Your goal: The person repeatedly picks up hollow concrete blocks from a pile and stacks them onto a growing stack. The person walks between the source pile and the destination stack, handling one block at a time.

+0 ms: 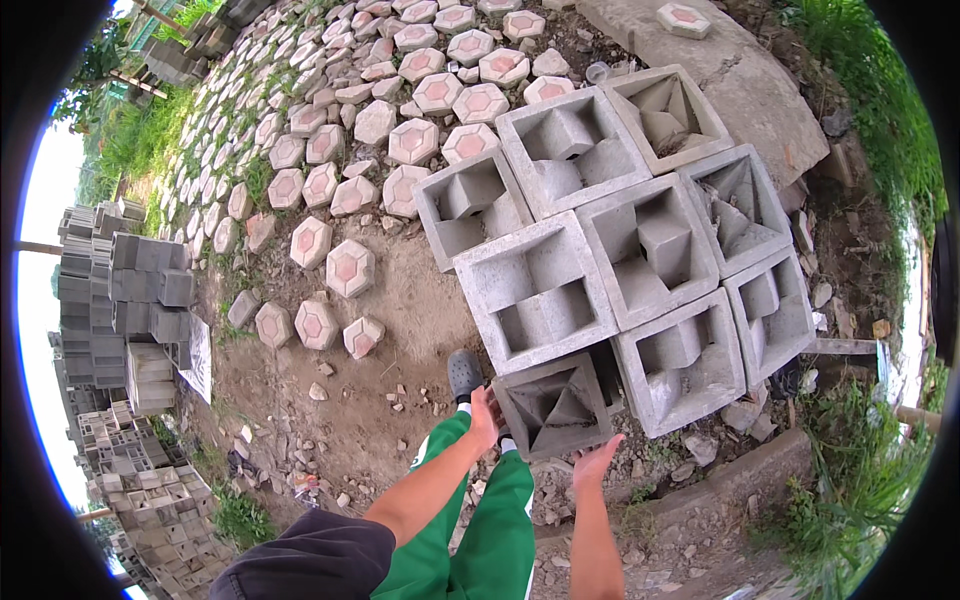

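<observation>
A dark grey, square hollow concrete block [553, 408] with slanted inner faces sits in front of me, at the near edge of a group of similar blocks. Against its left side is my left hand [485, 418], gripping the edge with the fingertips partly hidden. My right hand [597, 460] is beside the block's near right corner, palm up and thumb spread wide. Whether its fingers touch the block I cannot tell. Just beyond stands a lighter concrete block [537, 291], and to the right another pale block [681, 362].
Hexagonal pavers [350, 268] with reddish centres cover the ground ahead and left. Grey block stacks [150, 285] rise at far left. A concrete slab [730, 75] lies at the far right, near tall grass [860, 440]. Broken rubble [705, 447] is by the blocks.
</observation>
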Demonstrator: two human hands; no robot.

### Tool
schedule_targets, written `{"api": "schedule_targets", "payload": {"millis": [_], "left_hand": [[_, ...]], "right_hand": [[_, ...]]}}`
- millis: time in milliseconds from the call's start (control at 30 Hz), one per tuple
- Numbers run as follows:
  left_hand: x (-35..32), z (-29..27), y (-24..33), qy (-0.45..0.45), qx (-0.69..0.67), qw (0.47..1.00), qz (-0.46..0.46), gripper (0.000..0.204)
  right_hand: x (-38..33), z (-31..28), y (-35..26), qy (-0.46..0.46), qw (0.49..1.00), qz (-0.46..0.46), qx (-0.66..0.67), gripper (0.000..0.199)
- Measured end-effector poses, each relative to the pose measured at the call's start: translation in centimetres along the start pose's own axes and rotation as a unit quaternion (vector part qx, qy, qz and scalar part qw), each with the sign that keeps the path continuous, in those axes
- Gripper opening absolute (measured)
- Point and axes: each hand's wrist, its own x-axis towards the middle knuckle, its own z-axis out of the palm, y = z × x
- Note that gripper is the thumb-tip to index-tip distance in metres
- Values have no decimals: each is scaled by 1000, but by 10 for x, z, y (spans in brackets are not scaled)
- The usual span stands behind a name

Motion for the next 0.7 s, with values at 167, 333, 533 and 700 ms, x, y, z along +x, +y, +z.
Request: {"api": "schedule_targets", "payload": {"millis": [167, 333, 533, 700], "left_hand": [[32, 6, 14, -56, -31, 993, -99, 58], [60, 14, 29, -63, -50, 990, -117, 50], [90, -10, 11, -69, -86, 988, -109, 45], [61, -2, 10, -117, -90, 983, -106, 34]], "right_hand": [[20, 6, -24, 60, 997, 49, 7, 71], [51, 5, -41, -77, 972, 196, 109, 55], [55, 8, -43, -105, 971, 201, 78, 41], [71, -22, -37, -78, 978, 183, 56, 34]]}}
